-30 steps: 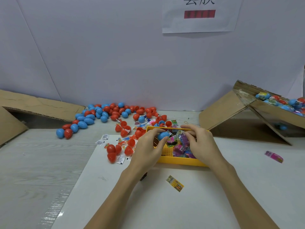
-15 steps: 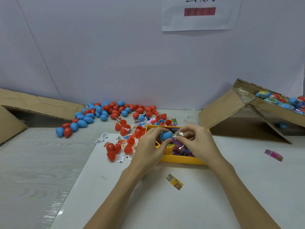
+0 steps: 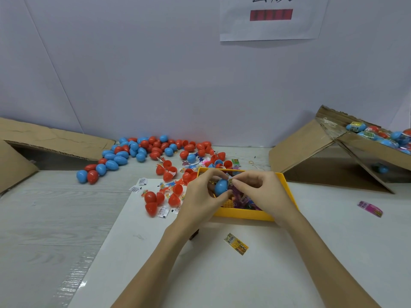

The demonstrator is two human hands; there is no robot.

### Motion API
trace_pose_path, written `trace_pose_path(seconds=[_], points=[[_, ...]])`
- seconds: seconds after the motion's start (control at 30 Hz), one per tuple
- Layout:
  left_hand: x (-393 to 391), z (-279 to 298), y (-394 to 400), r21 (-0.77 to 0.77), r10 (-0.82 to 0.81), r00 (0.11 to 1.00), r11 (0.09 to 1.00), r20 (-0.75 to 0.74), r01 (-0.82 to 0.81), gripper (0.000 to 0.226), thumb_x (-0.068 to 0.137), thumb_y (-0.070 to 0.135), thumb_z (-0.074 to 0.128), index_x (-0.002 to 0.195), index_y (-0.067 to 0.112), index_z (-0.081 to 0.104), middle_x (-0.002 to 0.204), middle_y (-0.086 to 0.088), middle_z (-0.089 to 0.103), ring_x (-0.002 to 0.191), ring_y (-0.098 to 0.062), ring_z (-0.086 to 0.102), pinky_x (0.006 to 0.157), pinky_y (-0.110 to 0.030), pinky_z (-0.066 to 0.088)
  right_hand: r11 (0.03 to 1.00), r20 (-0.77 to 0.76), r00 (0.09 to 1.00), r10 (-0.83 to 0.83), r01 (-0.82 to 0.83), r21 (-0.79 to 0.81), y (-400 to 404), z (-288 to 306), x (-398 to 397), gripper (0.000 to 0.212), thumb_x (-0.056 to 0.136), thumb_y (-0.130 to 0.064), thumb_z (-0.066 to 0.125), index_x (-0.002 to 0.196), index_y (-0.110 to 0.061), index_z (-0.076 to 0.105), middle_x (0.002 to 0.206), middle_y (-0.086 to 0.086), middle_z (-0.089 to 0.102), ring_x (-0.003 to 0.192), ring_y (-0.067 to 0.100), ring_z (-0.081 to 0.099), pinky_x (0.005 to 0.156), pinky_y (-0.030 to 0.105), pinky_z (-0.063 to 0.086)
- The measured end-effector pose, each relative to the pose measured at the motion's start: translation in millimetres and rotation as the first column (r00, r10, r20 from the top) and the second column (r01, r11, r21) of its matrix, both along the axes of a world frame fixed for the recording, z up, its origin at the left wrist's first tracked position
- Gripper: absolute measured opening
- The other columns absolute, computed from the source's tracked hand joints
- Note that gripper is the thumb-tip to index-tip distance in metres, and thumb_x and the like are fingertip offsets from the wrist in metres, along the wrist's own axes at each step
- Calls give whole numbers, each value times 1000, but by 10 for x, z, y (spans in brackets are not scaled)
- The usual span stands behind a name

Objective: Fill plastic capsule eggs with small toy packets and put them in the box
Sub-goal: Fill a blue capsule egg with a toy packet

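Head view: left hand curls around a blue capsule half while right hand pinches a small packet against its rim, above the yellow tray.

Both bare forearms reach in from 6 o'clock and converge toward 12 o'clock, the left hand curled with fingers and thumb gripping, the right hand just beside it at 3 o'clock, its fingertips pinched together and touching the left hand's grip.
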State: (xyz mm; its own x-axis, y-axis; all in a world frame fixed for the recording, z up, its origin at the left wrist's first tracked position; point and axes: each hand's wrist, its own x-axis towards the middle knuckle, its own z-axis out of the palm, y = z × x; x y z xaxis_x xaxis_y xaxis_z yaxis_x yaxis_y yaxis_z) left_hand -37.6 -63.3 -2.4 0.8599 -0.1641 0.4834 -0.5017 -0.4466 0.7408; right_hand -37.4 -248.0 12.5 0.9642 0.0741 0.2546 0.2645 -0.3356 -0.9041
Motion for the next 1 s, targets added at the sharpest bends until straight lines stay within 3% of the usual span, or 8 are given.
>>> trace_pose_path(seconds=[0.13,0.23,0.4,0.53,0.67,0.8,0.9,1.0], points=[[-4,-5,24,34,27,1000,999,-3,-27,34,80,7,80,107,22,67,102,6,67,89,-3,62,69,-12,51,992,-47,999,-25,30,124,6,7,1,11,95,-23,74,92,-32,80,90,-13,79,91,3,74,75,17,59],[-19,-9,25,106,40,999,993,27,-43,33,80,5,78,107,18,67,108,5,68,96,-9,63,76,-19,56,973,-86,992,-90,106,205,-27,13,13,7,92,-26,76,96,-30,81,92,-13,79,93,3,73,76,20,61],[-21,32,44,85,71,996,994,49,-75,26,89,13,77,113,16,69,111,8,69,98,-10,64,77,-7,48,977,-134,983,-124,144,156,-41,-25,32,4,88,-26,81,91,-28,80,84,-15,77,88,2,72,74,25,63],[-20,79,57,117,46,996,992,73,-54,24,92,7,68,113,18,71,135,7,62,119,-8,58,92,-22,50,984,-123,987,-104,120,132,-7,-36,26,8,90,-15,80,96,-20,78,83,-8,78,82,11,76,75,26,63],[-29,51,8,108,38,999,993,22,-40,30,101,8,51,118,23,72,115,7,55,109,-3,53,89,-21,47,978,-121,992,-44,67,195,7,-21,-4,9,90,-9,78,98,-13,78,86,-1,79,82,16,78,71,21,60],[-23,-3,-35,124,78,996,989,51,-84,22,98,38,65,111,21,71,110,7,52,107,-5,51,87,-17,44,978,-140,990,-10,38,206,29,-6,-19,12,91,-11,77,103,-10,77,89,3,80,84,17,78,72,21,60],[-5,-11,-22,151,112,990,981,83,-123,14,93,26,74,102,17,70,109,3,55,104,-10,53,87,-18,44,963,-170,985,9,37,267,42,-4,-21,13,94,-10,75,107,-7,76,93,7,80,86,21,78,77,26,62],[5,-2,22,143,149,986,977,77,-158,13,89,12,76,100,17,71,110,4,56,104,-8,51,85,-16,42,962,-167,985,-37,80,260,47,10,-20,11,96,-13,73,106,-11,76,91,6,80,83,19,78,72,22,61]])
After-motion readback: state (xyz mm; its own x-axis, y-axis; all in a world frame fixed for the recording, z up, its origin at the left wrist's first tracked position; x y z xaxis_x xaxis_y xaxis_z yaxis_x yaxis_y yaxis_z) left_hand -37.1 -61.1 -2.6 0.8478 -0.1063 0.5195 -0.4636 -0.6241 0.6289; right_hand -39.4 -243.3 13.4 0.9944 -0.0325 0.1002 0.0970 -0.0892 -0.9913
